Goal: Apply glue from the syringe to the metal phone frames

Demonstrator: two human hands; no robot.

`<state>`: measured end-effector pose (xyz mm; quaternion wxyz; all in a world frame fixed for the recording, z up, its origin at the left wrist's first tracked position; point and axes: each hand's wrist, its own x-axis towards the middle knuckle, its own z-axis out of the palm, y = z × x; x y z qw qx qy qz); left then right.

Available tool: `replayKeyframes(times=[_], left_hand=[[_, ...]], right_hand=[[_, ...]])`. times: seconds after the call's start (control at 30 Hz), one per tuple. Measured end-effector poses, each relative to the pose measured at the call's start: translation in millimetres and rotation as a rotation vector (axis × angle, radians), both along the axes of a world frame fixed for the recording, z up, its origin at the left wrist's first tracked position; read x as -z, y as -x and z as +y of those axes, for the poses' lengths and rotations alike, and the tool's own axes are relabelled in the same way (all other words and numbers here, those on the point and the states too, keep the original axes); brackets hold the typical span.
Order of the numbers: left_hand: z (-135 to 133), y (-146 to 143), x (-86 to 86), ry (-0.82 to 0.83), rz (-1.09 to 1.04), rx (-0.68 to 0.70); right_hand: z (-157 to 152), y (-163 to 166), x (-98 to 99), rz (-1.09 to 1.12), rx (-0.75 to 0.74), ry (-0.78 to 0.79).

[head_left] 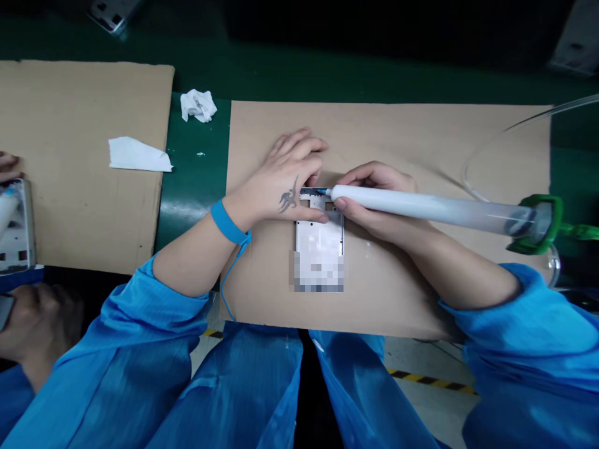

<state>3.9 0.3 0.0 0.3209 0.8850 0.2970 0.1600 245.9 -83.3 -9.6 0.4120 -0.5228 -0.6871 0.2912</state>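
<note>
Left hand (pixel 285 181) rests open and flat on the upper end of a metal phone frame (pixel 319 240), which lies on a cardboard sheet (pixel 421 137); right hand (pixel 374 209) grips a white dispensing syringe (pixel 421 209), tip at the frame's top edge.

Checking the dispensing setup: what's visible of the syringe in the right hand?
The dispensing syringe has a translucent white plastic barrel, lying nearly level, pointing left. A blue tip sits at the metal phone frame; contact is unclear. A green collar caps the far end, with clear tubing looping away. The right hand grips it near the tip.
</note>
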Motion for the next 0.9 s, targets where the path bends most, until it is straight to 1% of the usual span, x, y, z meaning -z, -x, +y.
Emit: replayKeyframes(times=[0.13, 0.5, 0.77, 0.9], left_hand=[[0.2, 0.5, 0.6, -0.033, 0.014, 0.011], [0.2, 0.2, 1.7, -0.014, 0.016, -0.002], [-0.5, 0.2, 2.1, -0.050, 0.049, 0.008], [-0.5, -0.4, 1.8, -0.025, 0.034, 0.002]], right_hand=[[0.5, 0.2, 0.3, 0.005, 0.001, 0.012], [0.5, -3.0, 1.1, 0.013, -0.029, 0.031], [0.1, -3.9, 2.9, 0.048, -0.038, 0.055], [-0.1, -4.6, 3.7, 0.048, -0.046, 0.078]])
